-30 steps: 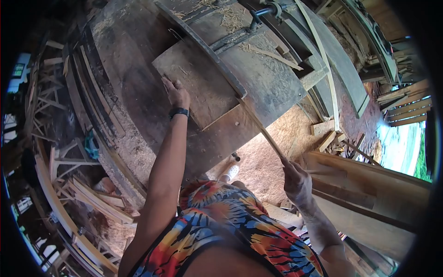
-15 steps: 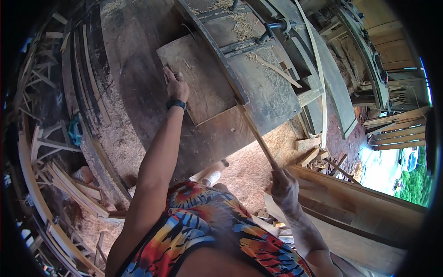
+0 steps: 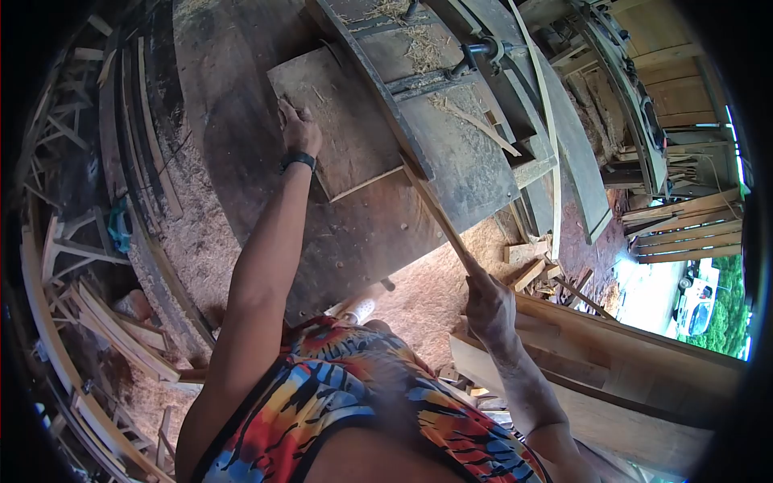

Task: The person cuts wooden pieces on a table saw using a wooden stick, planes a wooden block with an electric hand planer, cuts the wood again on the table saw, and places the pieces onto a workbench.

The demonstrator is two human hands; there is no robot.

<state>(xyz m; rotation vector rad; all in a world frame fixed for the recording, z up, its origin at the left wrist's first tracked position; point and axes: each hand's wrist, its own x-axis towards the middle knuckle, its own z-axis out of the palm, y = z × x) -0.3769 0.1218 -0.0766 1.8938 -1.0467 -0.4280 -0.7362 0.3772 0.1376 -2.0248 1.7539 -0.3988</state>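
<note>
My left hand point(image 3: 299, 134), with a dark band on its wrist, grips the left edge of a flat rectangular wooden board point(image 3: 346, 121) that lies on the dark machine table point(image 3: 298, 249). My right hand point(image 3: 489, 307) is closed around the near end of a long, thin wooden strip point(image 3: 439, 216). The strip's far end runs up between the board and a long straight fence point(image 3: 378, 88). Where exactly it ends beside the fence I cannot make out. A metal clamp fitting point(image 3: 483, 48) sits on the table to the right of the fence.
Shavings point(image 3: 423, 52) and a splintered offcut point(image 3: 479, 125) lie right of the fence. Sawdust point(image 3: 419, 298) covers the floor, with wood scraps point(image 3: 531, 274) on it. Large planks point(image 3: 612, 362) stand by my right arm. Curved wooden pieces point(image 3: 121, 330) lean at left.
The board and my left hand have slid a little forward across the table. My right hand has moved forward with the strip along the fence. The camera view has shifted slightly.
</note>
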